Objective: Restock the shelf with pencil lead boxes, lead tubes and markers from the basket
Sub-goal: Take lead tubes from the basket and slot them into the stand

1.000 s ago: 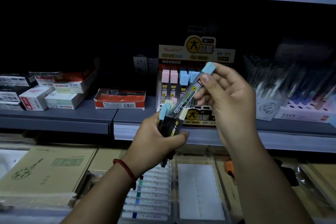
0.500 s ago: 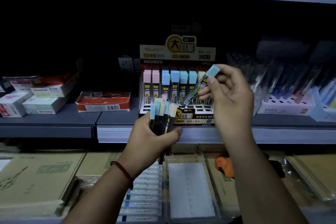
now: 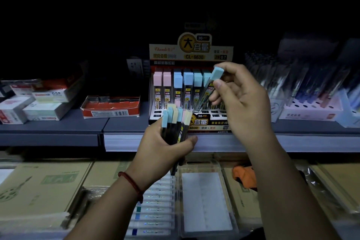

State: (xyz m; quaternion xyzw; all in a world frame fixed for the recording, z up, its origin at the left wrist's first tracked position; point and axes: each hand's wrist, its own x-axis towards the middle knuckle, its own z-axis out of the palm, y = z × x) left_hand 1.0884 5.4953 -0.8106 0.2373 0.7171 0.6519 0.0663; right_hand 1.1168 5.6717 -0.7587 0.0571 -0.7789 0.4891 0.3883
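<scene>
Lowered and tipped steeper than a second ago, the blue-capped lead tube (image 3: 206,91) now aims its lower end at the open slots on the right side of the display box (image 3: 191,52), which stands on the shelf (image 3: 58,128). The right hand (image 3: 240,101) pinches the tube just below its cap, thumb against curled fingers (image 3: 216,101). The left hand (image 3: 165,143) waits in front of the shelf edge, its fingers wrapped round a bundle of lead tubes (image 3: 176,122) with blue, yellow and pink caps upright.

The step in hand is slotting a single tube into the display, with the bundle as the supply for the ones after. The next move calls for bringing the tube upright over a free slot beside the standing blue-capped ones, sliding it down, letting go, then drawing another from the bundle.

The tube's lower tip seems to sit just above the slot row, but in this dim light I cannot tell whether it has already entered one. The right hand covers the display's right-hand columns, so how many slots are free stays unknown. No basket is in view. White lead boxes (image 3: 46,109) and a red carton (image 3: 111,107) lie to the left; the pen rack (image 3: 311,110) to the right is blurred, and the back of the shelf is lost in darkness.
</scene>
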